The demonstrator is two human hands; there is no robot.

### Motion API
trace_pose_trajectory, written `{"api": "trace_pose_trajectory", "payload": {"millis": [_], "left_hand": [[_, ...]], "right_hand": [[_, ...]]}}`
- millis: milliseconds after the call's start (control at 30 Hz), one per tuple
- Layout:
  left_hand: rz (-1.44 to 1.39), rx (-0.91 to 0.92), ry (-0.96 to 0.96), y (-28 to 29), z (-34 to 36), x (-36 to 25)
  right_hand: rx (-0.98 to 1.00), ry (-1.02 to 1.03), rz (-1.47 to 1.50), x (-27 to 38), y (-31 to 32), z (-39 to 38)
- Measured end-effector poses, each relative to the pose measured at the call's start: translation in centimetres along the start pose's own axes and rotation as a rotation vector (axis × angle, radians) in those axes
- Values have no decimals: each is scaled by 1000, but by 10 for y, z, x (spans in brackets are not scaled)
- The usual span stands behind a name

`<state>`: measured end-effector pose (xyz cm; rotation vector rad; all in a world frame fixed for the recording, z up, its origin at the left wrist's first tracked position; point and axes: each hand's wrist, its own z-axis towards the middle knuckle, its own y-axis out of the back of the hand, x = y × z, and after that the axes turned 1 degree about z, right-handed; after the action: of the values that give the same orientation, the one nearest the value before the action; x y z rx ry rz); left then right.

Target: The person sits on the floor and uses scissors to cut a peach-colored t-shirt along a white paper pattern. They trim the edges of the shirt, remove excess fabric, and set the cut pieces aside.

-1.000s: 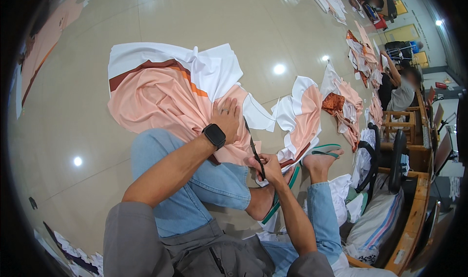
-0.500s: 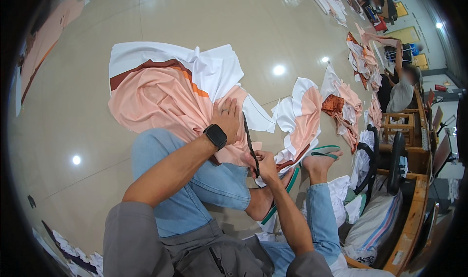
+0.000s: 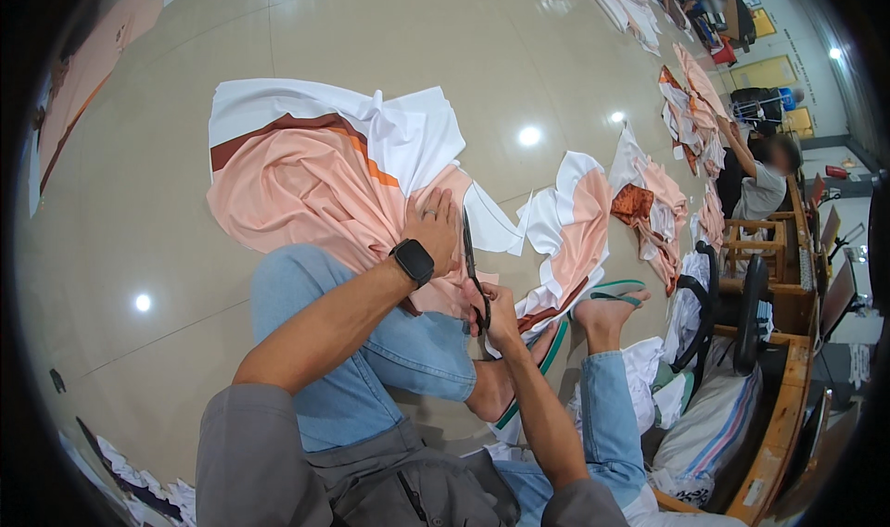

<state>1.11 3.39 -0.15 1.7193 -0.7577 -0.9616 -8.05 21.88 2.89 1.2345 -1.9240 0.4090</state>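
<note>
Peach fabric [image 3: 278, 189] with white, brown and orange bands lies bunched on the floor in front of my knees. My left hand [image 3: 433, 226], a watch at its wrist, presses flat on the right part of this fabric with its fingers stretched out. In my right hand [image 3: 496, 316] are black scissors [image 3: 470, 249], my fingers wrapped through the handles. Their blades point away from me along the fabric's right edge, just beside my left fingertips. A white strip [image 3: 491, 217] of cloth lies right of the blades.
More peach and white pieces [image 3: 579, 212] lie to the right, near my sandalled feet. Beyond are further cloth heaps [image 3: 654, 212], a person [image 3: 760, 175] handling fabric, a wooden stool [image 3: 756, 241], a chair armrest [image 3: 749, 314] and a striped sack [image 3: 709, 425]. Another peach cloth [image 3: 102, 63] is at far left.
The scissors' blades have shifted slightly, and the handles have turned a little in my right hand. My left hand stays in place. The person at right has lowered the raised cloth.
</note>
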Motion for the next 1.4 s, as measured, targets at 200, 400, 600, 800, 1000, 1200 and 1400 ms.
{"api": "trace_pose_trajectory", "payload": {"millis": [200, 400, 600, 800, 1000, 1200, 1400], "left_hand": [[-34, 14, -12, 3, 0, -2], [-7, -119, -77, -16, 16, 13], [-38, 1, -110, 20, 35, 27], [41, -131, -19, 4, 30, 20], [42, -120, -17, 6, 29, 21], [32, -137, -12, 10, 28, 20], [35, -148, -7, 13, 29, 21]], "right_hand": [[-43, -2, 83, 7, -12, 5], [-111, 10, 134, 1, -34, 5], [-117, 17, 153, -8, -28, 0], [-135, 7, 176, -8, -28, 0], [-132, -2, 155, 2, -33, 3], [-169, 34, 135, 3, -51, 7], [-142, 60, 311, 11, -55, 10]]}}
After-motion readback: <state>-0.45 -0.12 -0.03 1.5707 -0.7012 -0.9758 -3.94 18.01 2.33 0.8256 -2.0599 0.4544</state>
